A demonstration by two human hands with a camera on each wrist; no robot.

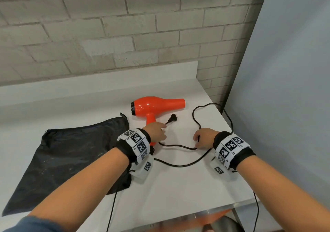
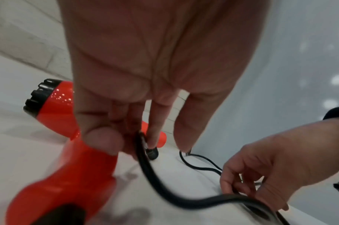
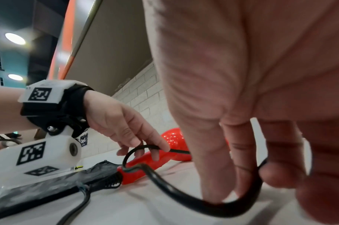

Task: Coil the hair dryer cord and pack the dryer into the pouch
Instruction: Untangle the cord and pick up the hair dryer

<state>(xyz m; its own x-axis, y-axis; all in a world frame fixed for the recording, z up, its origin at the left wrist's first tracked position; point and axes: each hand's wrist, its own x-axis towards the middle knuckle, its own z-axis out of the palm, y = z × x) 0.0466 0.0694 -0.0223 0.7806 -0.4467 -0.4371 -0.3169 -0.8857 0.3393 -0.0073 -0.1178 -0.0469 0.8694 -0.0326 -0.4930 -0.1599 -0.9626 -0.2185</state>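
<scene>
Forearms with tag-marked wristbands reach in over the near edge of the white counter (image 1: pixel 178 192). Left hand (image 1: pixel 155 131) pinches the thin black power cord (image 1: pixel 180 147) between thumb and fingers just behind its black plug (image 1: pixel 172 118); the wrist view shows the cord leaving that pinch, the plug just beyond the fingertips. Right hand (image 1: pixel 203 138) has its fingers curled round a bend of the same cord toward the right edge, close to the counter surface.

Glossy orange hair dryer with a black rear grille (image 1: pixel 153 106) lies on its side at mid-counter, toward the back edge, nozzle pointing right, handle toward the person and partly hidden under the left hand. From the right hand the cord wanders in loose curves toward the right edge and back across the front; nothing is coiled yet. Flat black fabric pouch with a zip (image 1: pixel 71 153) lies on the left part of the counter, its corner just beside the dryer handle. Cannot tell whether the zip is open.

Judgement: coiling step, at its start; packing not begun. Next move calls for bringing the right hand's length across to the left hand to form a first loop, keeping loops even. Slack near the right edge may slide off the counter.
</scene>
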